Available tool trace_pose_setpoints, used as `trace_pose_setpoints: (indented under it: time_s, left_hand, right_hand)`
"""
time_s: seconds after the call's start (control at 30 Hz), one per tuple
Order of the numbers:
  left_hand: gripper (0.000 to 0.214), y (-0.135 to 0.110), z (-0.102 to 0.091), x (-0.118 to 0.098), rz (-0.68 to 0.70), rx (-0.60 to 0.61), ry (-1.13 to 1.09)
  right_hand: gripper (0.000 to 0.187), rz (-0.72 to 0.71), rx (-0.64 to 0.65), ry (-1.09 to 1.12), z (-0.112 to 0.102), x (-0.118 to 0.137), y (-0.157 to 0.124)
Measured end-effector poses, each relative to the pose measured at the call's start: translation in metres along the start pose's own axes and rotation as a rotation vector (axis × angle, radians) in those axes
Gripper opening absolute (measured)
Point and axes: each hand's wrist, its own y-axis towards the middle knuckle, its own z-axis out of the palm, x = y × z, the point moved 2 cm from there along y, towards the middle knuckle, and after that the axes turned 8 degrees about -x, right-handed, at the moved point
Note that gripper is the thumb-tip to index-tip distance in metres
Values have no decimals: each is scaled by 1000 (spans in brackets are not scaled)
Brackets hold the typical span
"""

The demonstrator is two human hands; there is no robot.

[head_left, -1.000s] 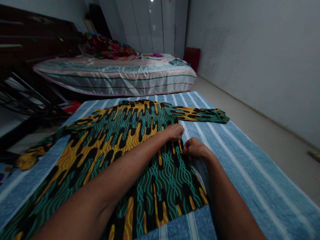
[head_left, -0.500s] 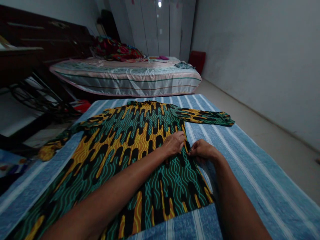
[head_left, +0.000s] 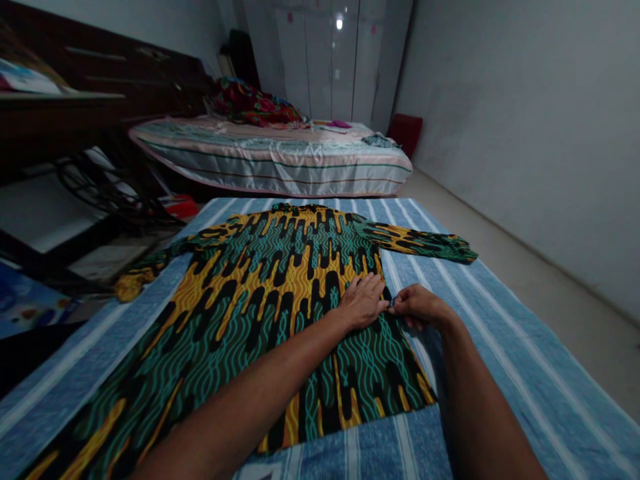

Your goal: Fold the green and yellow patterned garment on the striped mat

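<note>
Shirt (head_left: 280, 267) flat on striped sheet (head_left: 500, 360); left hand (head_left: 364, 301) palm-down on it, fingers slightly spread, likely steadying fabric; right hand (head_left: 419, 307) pinching its side edge above sheet, probably for tension; collar points to sheet's far edge, hem nearer; long axis runs lengthwise, slightly skewed.

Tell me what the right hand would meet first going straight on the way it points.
Probably the left hand, resting on the shirt just ahead of the right hand; depth between them is unclear.
</note>
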Motion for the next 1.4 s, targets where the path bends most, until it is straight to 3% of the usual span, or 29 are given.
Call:
trace_pose_setpoints:
  time_s: [0.23, 0.5, 0.77, 0.87, 1.0, 1.1, 1.2, 1.4]
  left_hand:
    - [52, -8, 6, -9, -18, -33, -9]
    - [48, -14, 5, -26, -95, -155, -26]
    - [53, -70, -6, -44, 24, -119, -83]
    - [58, -89, -6, -46, 30, -98, -113]
    - [65, -102, -7, -49, 34, -64, -148]
    - [65, -105, -6, -51, 54, -33, -157]
    - [64, -107, -3, -54, 47, 20, -149]
    - [66, -119, -8, -55, 26, 34, -192]
  right_hand:
    - [22, -25, -41, 207, -4, -14, 4]
    - [25, -44, -332, 315, -2, -17, 4]
    - [31, -106, -704, 348, 7, -10, -13]
    - [31, -193, -799, 314, 18, 2, -24]
    - [42, -472, -703, 15, 52, 21, -28]
    - [54, -580, -639, -183, 76, 18, -21]
    - [56, -567, -657, -262, 85, 3, -12]
    - [62, -497, -691, -229, 80, -20, 0]
